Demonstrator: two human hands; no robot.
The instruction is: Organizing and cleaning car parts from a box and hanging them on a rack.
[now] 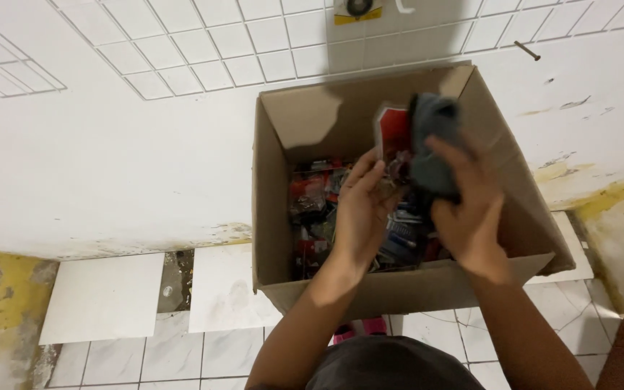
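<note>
overhead, both arms reach into cardboard box (pixel 283 217), right hand (pixel 467 209) fingers gripping grey cloth (pixel 433 144), left hand (pixel 359 209) fingers loosely curled

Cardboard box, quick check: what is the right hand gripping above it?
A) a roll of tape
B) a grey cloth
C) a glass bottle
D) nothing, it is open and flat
B: the right hand is closed around a bunched grey cloth held over the open cardboard box, while the left hand reaches in among the small packets beside it.
</note>
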